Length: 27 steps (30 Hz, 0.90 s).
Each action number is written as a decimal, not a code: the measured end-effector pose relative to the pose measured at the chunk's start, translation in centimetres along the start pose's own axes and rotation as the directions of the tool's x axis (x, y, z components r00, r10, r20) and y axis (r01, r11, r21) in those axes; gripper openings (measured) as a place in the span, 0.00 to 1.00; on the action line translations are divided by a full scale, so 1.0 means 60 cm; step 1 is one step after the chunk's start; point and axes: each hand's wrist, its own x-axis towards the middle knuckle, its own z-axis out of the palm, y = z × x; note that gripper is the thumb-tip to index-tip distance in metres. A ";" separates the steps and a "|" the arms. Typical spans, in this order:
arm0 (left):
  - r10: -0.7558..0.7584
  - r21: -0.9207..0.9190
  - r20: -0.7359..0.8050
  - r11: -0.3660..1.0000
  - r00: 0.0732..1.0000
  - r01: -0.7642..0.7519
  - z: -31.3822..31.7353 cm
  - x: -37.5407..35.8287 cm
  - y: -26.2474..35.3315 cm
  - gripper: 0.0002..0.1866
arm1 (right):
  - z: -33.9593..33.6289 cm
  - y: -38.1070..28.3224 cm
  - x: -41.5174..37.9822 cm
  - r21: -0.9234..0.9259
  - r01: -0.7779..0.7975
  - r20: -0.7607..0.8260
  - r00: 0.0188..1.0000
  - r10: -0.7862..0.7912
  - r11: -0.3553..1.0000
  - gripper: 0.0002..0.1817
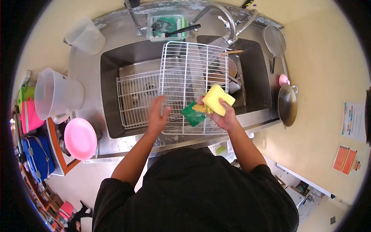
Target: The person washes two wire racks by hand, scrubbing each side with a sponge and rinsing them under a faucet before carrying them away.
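Observation:
My right hand (228,119) grips a yellow sponge (218,96), its thumb pressed on the sponge's near side. Crumpled yellowish material sticks out beneath the sponge at my fingertips. Beside it a green scouring pad (194,113) overlaps the white wire rack (185,83). That rack lies across the divider between the two sink basins. My left hand (157,116) is open and holds nothing, fingers spread close to the rack's left edge. Under it, a second wire rack (135,98) rests down in the left basin.
Pans and bowls (232,79) sit in the right basin, below the faucet (232,29). A tub with scrubbing tools (167,27) stands behind the sink. Clear plastic containers (60,92) and a pink basin (80,139) are on the left; a strainer (274,40) and wok (287,105) on the right.

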 end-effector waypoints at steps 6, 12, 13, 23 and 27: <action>0.122 0.338 0.442 0.895 0.889 -0.291 0.063 0.001 0.086 0.34 | -0.112 0.062 0.011 -0.478 -0.196 -0.265 0.961 0.072 0.856 0.31; 0.102 0.264 0.460 0.933 0.882 -0.246 0.069 0.013 0.079 0.28 | -0.052 0.023 -0.014 -0.613 -0.147 -0.301 0.952 -0.057 0.776 0.31; 0.115 0.273 0.441 0.928 0.890 -0.255 0.070 0.019 0.078 0.26 | -0.044 0.024 -0.015 -0.717 -0.029 -0.158 0.980 -0.122 0.697 0.31; 0.030 -0.231 0.205 0.973 0.978 0.018 0.100 0.023 0.054 0.14 | -0.020 0.085 0.019 -0.532 -0.034 -0.210 0.973 -0.094 0.846 0.27; -0.310 -0.731 0.386 0.472 0.869 0.493 0.086 0.026 0.062 0.08 | 0.028 0.045 0.003 -0.661 -0.040 -0.230 0.962 -0.151 0.750 0.27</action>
